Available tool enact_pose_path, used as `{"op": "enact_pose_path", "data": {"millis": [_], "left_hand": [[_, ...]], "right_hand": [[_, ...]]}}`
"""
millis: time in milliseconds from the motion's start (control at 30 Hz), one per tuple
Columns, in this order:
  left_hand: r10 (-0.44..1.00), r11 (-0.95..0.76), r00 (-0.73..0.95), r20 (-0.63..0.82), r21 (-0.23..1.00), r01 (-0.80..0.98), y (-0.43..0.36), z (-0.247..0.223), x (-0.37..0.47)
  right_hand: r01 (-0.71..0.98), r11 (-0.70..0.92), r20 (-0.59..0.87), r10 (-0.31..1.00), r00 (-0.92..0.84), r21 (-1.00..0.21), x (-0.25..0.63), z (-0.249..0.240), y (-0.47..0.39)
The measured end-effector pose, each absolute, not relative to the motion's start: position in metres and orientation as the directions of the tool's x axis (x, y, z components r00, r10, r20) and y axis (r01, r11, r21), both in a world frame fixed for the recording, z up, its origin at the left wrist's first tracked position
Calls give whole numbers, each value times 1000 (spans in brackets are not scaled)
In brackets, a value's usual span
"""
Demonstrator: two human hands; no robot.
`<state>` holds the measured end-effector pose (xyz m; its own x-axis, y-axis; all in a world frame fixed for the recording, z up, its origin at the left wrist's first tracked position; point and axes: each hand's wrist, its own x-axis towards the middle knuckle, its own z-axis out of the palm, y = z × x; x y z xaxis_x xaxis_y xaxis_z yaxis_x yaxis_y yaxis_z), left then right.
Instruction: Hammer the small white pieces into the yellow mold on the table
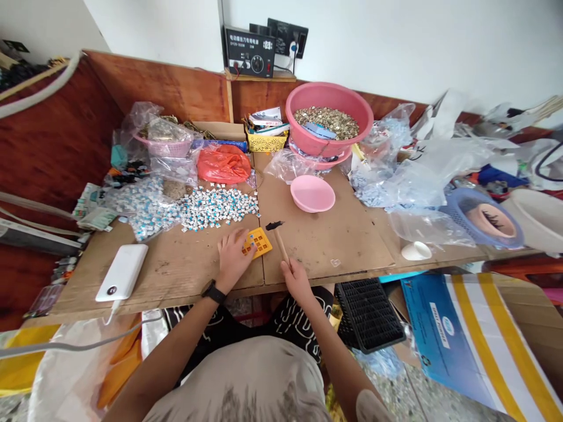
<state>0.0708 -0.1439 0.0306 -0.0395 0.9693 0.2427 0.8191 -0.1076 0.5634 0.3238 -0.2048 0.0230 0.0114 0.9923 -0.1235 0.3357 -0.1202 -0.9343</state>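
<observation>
A small yellow tray with square pockets (pixel 263 241) lies on the cardboard-covered table in front of me. My left hand (pixel 233 253) rests over its left side, fingers bent and thumb at its near part, holding it. Small blue-and-white pieces seem to sit in some pockets; the fingers cover the rest. In my right hand (pixel 295 278) is a small hammer (pixel 280 243), gripped low on its wooden handle. Its black head is just right of the tray, apart from it. Many small blue-and-white pieces (pixel 215 208) are spread beyond my left hand.
A pink bowl (pixel 312 194) stands beyond the hammer, before a large pink basin (pixel 303 132) of small metal parts. A white power bank (pixel 123 272) lies at left. Plastic bags (pixel 417 176), a paper cup (pixel 416 251) and a blue basket (pixel 457 211) are at right.
</observation>
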Motion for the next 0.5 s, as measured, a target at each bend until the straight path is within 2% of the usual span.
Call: {"op": "enact_pose_path", "data": {"millis": [67,133,333,433,500], "left_hand": [[969,-131,-7,247,541,831,-148,29,66],[974,-160,45,223,529,833,-153,26,60],[979,-156,59,196,530,833,-162,16,55],[976,-163,54,211,543,823,-151,18,59],[973,-143,7,232,576,805,-132,21,63]], "right_hand": [[456,-9,-29,999,-37,-890,325,32,-213],[500,45,17,998,-61,-865,321,37,-223],[600,19,-66,990,-120,-799,313,30,-244],[543,29,-53,990,-134,-839,319,26,-239],[481,11,-21,998,-63,-877,322,23,-232]]}}
